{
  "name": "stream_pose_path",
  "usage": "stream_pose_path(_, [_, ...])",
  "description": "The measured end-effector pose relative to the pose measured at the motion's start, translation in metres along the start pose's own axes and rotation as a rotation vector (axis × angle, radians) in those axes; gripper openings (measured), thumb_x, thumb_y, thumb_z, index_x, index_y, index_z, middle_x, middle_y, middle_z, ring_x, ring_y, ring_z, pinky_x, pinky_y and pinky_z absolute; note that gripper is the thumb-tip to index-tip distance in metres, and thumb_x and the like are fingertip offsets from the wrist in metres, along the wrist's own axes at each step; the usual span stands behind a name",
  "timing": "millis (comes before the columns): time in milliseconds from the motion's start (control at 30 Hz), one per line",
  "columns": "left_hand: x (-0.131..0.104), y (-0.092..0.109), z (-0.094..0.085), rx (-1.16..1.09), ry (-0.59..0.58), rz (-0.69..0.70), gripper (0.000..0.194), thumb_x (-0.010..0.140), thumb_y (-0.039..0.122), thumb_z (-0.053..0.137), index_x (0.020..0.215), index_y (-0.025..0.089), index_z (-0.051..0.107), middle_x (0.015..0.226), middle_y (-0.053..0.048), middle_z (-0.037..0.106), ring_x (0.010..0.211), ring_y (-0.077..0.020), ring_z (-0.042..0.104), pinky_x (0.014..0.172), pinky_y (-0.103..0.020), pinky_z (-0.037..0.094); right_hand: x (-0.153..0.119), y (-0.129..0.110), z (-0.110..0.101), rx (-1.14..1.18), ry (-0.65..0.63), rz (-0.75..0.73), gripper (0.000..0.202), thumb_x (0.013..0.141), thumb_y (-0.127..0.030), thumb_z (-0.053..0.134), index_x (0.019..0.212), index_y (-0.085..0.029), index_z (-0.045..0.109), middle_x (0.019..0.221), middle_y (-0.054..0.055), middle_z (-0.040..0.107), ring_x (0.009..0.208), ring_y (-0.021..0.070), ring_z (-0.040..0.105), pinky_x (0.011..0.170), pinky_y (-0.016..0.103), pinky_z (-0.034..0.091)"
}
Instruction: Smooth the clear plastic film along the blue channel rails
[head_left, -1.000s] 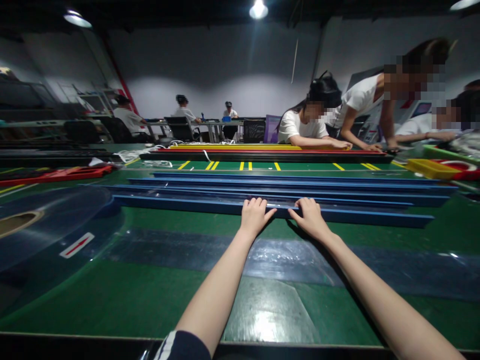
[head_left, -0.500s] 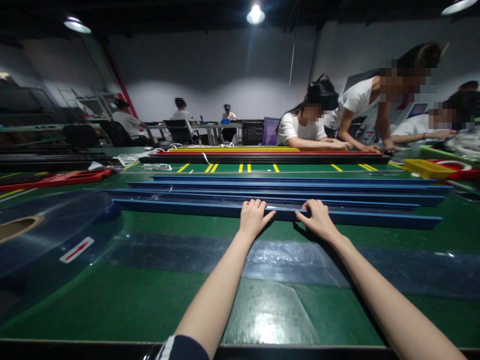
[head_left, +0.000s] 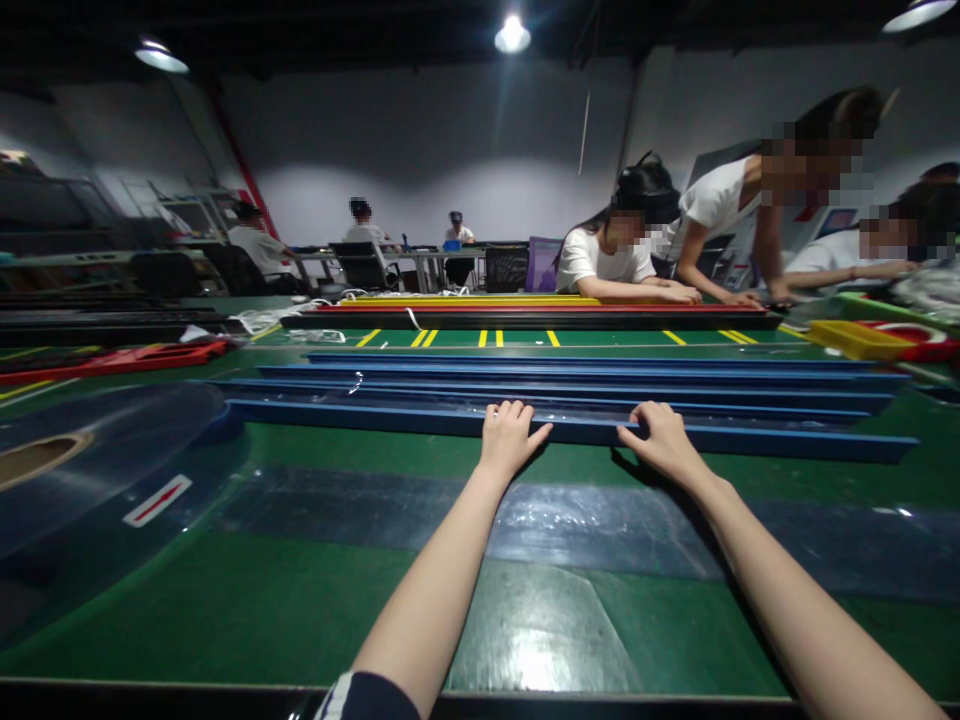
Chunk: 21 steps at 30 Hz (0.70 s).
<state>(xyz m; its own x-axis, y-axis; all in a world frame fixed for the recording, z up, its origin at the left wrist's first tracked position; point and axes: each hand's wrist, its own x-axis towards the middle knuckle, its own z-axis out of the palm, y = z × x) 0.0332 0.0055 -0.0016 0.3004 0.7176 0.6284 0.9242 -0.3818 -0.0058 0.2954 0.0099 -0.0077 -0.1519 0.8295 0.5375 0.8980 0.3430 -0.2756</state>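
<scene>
Several long blue strips lie side by side across the green table. On the nearest blue strip (head_left: 585,430) both hands rest, gripping its edge from the near side. My left hand (head_left: 510,436) is near the middle, fingers over the strip and thumb stretched to the right along its front. To the right, my right hand (head_left: 660,437) curls its fingers over the same strip, thumb on the near face. Clear film shows in the channel behind this edge. A wide clear plastic band (head_left: 420,510) lies flat in front of the strips.
A large clear film roll (head_left: 150,430) with a red-arrow label lies at left. Red, yellow and black strips (head_left: 525,318) lie farther back. People in white shirts lean over the far right side, near a yellow tray (head_left: 855,340).
My right hand has moved right. The nearest blue strip's right end has shifted slightly right, while my left hand has stayed nearly in place.
</scene>
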Motion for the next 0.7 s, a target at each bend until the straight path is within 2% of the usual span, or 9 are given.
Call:
stream_pose_path(233, [0.0,0.001,0.0,0.012,-0.008,0.001,0.037,0.086,0.051,0.043,0.084,0.018,0.06,0.088,-0.007,0.062,0.086,-0.0221,0.051,0.076,-0.036,0.032,0.0,0.0,-0.001,-0.028,0.001,-0.024,0.023,0.077,-0.044,0.047,0.072,-0.022,0.043,0.077,0.005,0.056,0.078,0.0215,0.046,0.068,0.033,0.032])
stream_pose_path(533, [0.0,0.001,-0.001,0.012,-0.017,0.001,0.037,0.086,0.051,0.042,0.085,0.018,0.06,0.088,-0.007,0.062,0.087,-0.0222,0.051,0.076,-0.036,0.033,-0.003,-0.004,-0.017,-0.045,-0.03,-0.064,0.025,0.082,-0.045,0.044,0.078,-0.021,0.051,0.082,0.004,0.058,0.082,0.0211,0.05,0.074,0.035,0.032])
stream_pose_path(700, [0.0,0.001,-0.001,0.017,-0.017,0.003,0.037,0.087,0.051,0.042,0.086,0.018,0.06,0.089,-0.007,0.062,0.087,-0.0223,0.052,0.076,-0.036,0.033,-0.004,-0.007,-0.012,-0.069,0.0,-0.079,0.023,0.082,-0.043,0.046,0.079,-0.021,0.051,0.085,0.006,0.057,0.085,0.0224,0.048,0.074,0.036,0.034])
